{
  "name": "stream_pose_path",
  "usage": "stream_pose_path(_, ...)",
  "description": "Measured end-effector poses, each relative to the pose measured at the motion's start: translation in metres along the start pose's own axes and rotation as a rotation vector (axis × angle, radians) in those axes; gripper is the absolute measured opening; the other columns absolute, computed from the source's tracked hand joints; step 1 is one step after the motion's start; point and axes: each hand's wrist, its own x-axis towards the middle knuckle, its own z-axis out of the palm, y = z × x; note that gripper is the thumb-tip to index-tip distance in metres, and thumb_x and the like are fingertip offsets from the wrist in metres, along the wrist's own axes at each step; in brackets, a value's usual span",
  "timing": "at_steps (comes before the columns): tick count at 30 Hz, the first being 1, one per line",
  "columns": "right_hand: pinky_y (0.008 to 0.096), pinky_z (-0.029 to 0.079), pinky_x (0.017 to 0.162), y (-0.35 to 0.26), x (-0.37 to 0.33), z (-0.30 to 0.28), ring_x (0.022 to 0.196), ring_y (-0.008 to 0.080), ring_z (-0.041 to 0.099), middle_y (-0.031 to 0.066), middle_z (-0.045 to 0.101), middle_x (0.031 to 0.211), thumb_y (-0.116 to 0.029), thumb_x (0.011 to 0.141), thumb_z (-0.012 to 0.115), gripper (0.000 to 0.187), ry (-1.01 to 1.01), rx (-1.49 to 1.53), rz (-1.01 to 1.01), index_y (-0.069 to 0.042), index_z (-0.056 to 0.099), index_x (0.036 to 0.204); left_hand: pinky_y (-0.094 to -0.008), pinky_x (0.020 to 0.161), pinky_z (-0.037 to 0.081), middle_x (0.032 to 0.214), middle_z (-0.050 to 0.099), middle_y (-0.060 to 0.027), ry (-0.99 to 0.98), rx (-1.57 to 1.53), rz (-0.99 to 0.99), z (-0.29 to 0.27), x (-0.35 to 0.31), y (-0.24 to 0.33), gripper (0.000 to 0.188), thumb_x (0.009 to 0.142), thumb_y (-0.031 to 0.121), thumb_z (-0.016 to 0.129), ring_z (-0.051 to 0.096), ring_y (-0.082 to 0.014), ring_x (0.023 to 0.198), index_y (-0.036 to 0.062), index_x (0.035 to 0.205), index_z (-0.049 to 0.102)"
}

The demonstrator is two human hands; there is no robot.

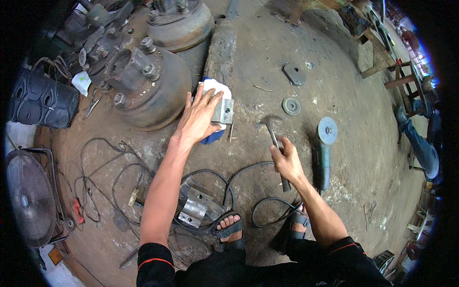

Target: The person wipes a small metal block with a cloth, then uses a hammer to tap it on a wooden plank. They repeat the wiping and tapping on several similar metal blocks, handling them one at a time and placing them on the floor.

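Observation:
My left hand (197,116) lies with fingers spread over a white and blue pad, perhaps folded cloth (217,86), at the near end of a wooden beam (221,50). A bent grey metal piece with a hole (224,112) rests on the pad by the thumb and fingers; the hand covers part of it. To the right, my right hand (288,161) is wrapped round the handle of a hammer (270,125). The hammer's head is raised away from the metal piece and slightly blurred.
An angle grinder (322,158) lies right of my right hand. Beyond are a round metal disc (290,106) and a dark plate (294,74). Black cables (253,168) loop near my feet beside another bent metal piece (194,206). Heavy rusty drums (153,91) and a fan (31,198) stand left.

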Motion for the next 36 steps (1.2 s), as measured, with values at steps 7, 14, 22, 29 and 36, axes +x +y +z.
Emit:
stream_pose_path(7, 0.0447, 0.056, 0.070, 0.065, -0.006, -0.014, 0.075, 0.0359, 0.071, 0.0189, 0.071, 0.079, -0.024, 0.100, 0.068, 0.033, -0.019, -0.444, -0.023, 0.001, 0.066, 0.121, -0.0672, 0.125, 0.026, 0.158, 0.044, -0.0201, 0.030, -0.024, 0.061, -0.002, 0.002, 0.005, 0.108, 0.068, 0.026, 0.097, 0.024, -0.0425, 0.157, 0.0112, 0.158, 0.040)
stream_pose_path(14, 0.0454, 0.059, 0.081, -0.037, 0.036, 0.028, 0.094, 0.0378, 0.074, 0.0219, 0.074, 0.107, -0.014, 0.094, 0.071, 0.032, 0.001, -0.207, -0.295, 0.000, 0.066, 0.122, -0.0609, 0.113, 0.041, 0.142, 0.053, -0.0154, 0.033, -0.023, -0.012, 0.002, 0.008, 0.000, 0.094, 0.067, 0.024, 0.097, 0.045, -0.0390, 0.143, 0.0119, 0.146, 0.049)
stream_pose_path(22, 0.0469, 0.058, 0.080, -0.080, 0.073, 0.071, 0.094, 0.0364, 0.073, 0.0175, 0.070, 0.110, -0.012, 0.092, 0.074, 0.026, 0.041, -0.404, -0.524, -0.004, 0.070, 0.116, -0.0575, 0.107, 0.046, 0.138, 0.054, -0.0126, 0.040, -0.087, -0.050, 0.003, 0.006, -0.002, 0.091, 0.066, 0.025, 0.096, 0.051, -0.0382, 0.135, 0.0146, 0.143, 0.050)
stream_pose_path(29, 0.0480, 0.061, 0.076, -0.089, 0.086, 0.081, 0.090, 0.0373, 0.072, 0.0141, 0.069, 0.098, -0.011, 0.085, 0.072, 0.014, 0.040, -0.754, -0.698, -0.003, 0.071, 0.095, -0.0587, 0.108, 0.045, 0.139, 0.054, -0.0118, 0.054, -0.096, -0.048, 0.005, 0.007, -0.003, 0.092, 0.066, 0.023, 0.096, 0.050, -0.0376, 0.136, 0.0153, 0.144, 0.048)
stream_pose_path(36, 0.0523, 0.060, 0.072, -0.106, 0.106, 0.078, 0.079, 0.0452, 0.072, 0.0253, 0.070, 0.092, -0.019, 0.084, 0.072, 0.025, -0.062, -0.815, -0.706, 0.005, 0.067, 0.091, -0.0595, 0.107, 0.045, 0.140, 0.053, -0.0108, 0.041, -0.104, -0.033, 0.006, 0.007, -0.004, 0.090, 0.069, 0.024, 0.096, 0.049, -0.0361, 0.138, 0.0156, 0.144, 0.049)
